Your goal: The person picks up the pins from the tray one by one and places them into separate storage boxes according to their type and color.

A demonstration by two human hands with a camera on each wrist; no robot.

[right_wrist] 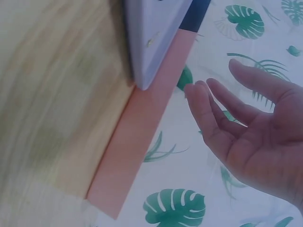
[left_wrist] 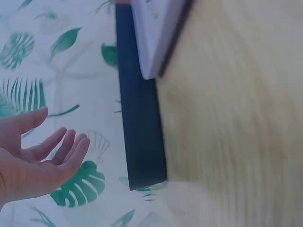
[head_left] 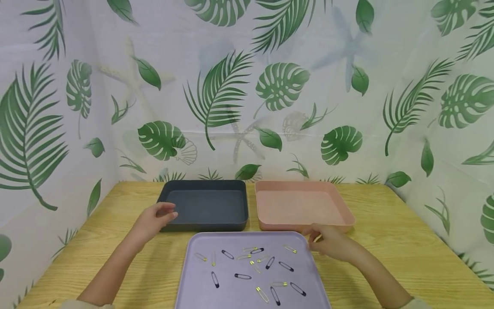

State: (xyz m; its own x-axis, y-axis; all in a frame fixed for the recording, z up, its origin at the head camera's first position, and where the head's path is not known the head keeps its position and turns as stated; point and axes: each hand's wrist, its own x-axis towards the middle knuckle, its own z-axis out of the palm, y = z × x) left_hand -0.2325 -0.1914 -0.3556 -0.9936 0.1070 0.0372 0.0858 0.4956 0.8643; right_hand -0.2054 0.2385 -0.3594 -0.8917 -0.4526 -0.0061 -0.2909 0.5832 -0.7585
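In the head view my left hand (head_left: 154, 221) hovers by the left front corner of the dark navy tray (head_left: 204, 227). Its fingers are loosely bent with nothing between them, as the left wrist view also shows. My right hand (head_left: 328, 242) is near the right back corner of the lilac tray (head_left: 220, 296), in front of the pink tray (head_left: 305, 227). In the right wrist view that hand (right_wrist: 251, 123) is relaxed and bare. Several black safety pins (head_left: 242, 276) and several yellow safety pins (head_left: 262, 295) lie scattered on the lilac tray.
The three trays stand on a wooden table (head_left: 386, 240), the navy and pink ones side by side behind the lilac one. A white cloth (head_left: 239, 128) printed with green leaves hangs behind the table and along both sides.
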